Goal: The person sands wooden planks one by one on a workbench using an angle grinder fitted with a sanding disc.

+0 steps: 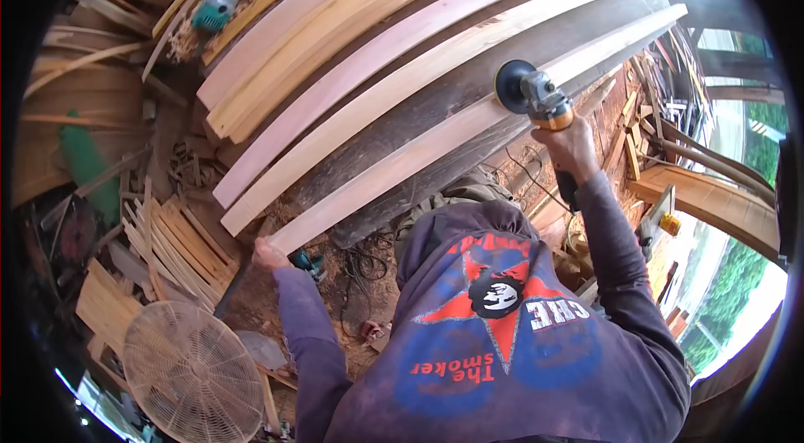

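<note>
My right hand [571, 146] is wrapped round the body of an angle grinder [548, 98] with a yellow-orange rear housing. Its round sanding disc [509, 86] rests on or just over a long pale wooden board [402, 154], roughly two thirds of the way along it. At the board's near left end, my left hand [270, 254] grips the tip, its fingers partly hidden. The board lies slantwise across a dark plank worktop [356, 158]. A cord hangs below the grinder.
Several more curved boards [368, 121] lie side by side beyond. A teal power tool [222, 3] sits among shavings at upper left. Wood strips [180, 242] are piled at left, near a round fan [193, 376]. Cables [362, 263] and sawdust cover the floor. Offcuts [636, 141] lie at right.
</note>
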`<state>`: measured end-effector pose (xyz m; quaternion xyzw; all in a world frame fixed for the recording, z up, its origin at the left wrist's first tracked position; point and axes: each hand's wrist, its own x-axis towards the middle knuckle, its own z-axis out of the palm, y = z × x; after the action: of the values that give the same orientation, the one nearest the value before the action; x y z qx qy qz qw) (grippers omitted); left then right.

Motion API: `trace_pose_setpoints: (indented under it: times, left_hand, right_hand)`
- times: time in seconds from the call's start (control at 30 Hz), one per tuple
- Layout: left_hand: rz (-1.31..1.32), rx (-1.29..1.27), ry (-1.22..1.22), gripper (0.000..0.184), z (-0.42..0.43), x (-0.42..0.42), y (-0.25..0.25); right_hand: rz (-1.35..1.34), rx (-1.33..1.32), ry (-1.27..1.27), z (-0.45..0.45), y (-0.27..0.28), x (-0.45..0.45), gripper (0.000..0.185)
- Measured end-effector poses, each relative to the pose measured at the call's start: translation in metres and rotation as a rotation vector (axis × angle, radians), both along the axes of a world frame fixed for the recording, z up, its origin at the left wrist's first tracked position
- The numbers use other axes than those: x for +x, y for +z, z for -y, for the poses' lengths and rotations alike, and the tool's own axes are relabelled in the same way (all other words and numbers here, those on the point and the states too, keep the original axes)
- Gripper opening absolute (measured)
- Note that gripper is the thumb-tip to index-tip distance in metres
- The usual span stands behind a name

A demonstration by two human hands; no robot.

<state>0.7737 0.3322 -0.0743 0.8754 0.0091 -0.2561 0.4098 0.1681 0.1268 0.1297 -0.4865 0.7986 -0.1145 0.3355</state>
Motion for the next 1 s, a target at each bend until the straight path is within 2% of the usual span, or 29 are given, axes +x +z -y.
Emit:
trace_pose_setpoints:
  times: [0.13, 0.17, 0.23, 0.3, 0.37, 0.47, 0.5, 0.57, 0.63, 0.67, 0.7, 0.73, 0.77, 0.8, 0.9, 1.0]
  left_hand:
    - [-0.015, -0.003, 0.01, 0.048, 0.003, -0.01, 0.01]
    - [-0.02, 0.001, 0.02, 0.048, -0.006, -0.003, -0.002]
    - [0.072, 0.0, -0.114, 0.048, -0.02, 0.012, -0.03]
    - [0.111, 0.014, -0.187, 0.048, -0.024, 0.015, -0.038]
    - [0.072, 0.035, -0.062, 0.039, 0.001, -0.009, 0.004]
    - [0.06, 0.036, -0.028, 0.036, 0.014, -0.021, 0.026]
    - [0.056, 0.03, -0.032, 0.036, 0.002, -0.013, 0.008]
    - [0.198, -0.09, -0.16, 0.049, -0.033, 0.02, -0.055]
    - [0.446, 0.226, -0.504, 0.04, -0.041, 0.038, -0.073]
    - [0.488, 0.185, -0.53, 0.009, -0.051, 0.05, -0.096]
    - [0.218, 0.088, -0.36, 0.02, -0.042, 0.049, -0.081]
    - [-0.015, 0.009, -0.149, 0.032, -0.033, 0.046, -0.065]
    - [-0.005, 0.034, 0.012, 0.048, -0.006, 0.011, -0.017]
    - [0.04, 0.104, 0.012, 0.054, 0.006, -0.005, 0.008]
    - [0.003, 0.059, -0.038, 0.056, 0.004, -0.005, 0.01]
    - [-0.06, 0.002, 0.028, 0.053, 0.005, -0.003, 0.006]
  right_hand:
    - [0.002, -0.03, 0.092, -0.031, -0.007, 0.059, 0.044]
    - [-0.02, -0.046, 0.119, -0.037, -0.012, 0.072, 0.043]
    - [0.045, -0.039, 0.163, -0.045, -0.009, 0.107, 0.043]
    - [-0.073, 0.003, 0.264, -0.051, -0.008, 0.138, 0.043]
    - [-0.058, 0.02, 0.337, -0.053, -0.002, 0.163, 0.042]
    - [0.042, -0.001, 0.437, -0.06, -0.002, 0.193, 0.042]
    - [0.084, 0.009, 0.452, -0.062, -0.003, 0.202, 0.042]
    - [0.043, 0.138, 0.526, -0.061, 0.007, 0.225, 0.043]
    - [0.112, 0.211, 0.567, -0.067, -0.001, 0.237, 0.044]
    - [0.107, 0.235, 0.675, -0.063, 0.014, 0.244, 0.046]
    - [0.088, 0.215, 0.671, -0.066, 0.012, 0.249, 0.045]
    - [0.083, 0.12, 0.691, -0.073, 0.003, 0.249, 0.034]
    - [0.066, 0.106, 0.724, -0.073, -0.001, 0.246, 0.035]
    - [0.036, 0.091, 0.727, -0.072, 0.0, 0.236, 0.036]
    - [0.04, 0.131, 0.631, -0.062, 0.017, 0.188, 0.041]
    - [-0.018, 0.134, 0.502, -0.048, 0.029, 0.115, 0.047]
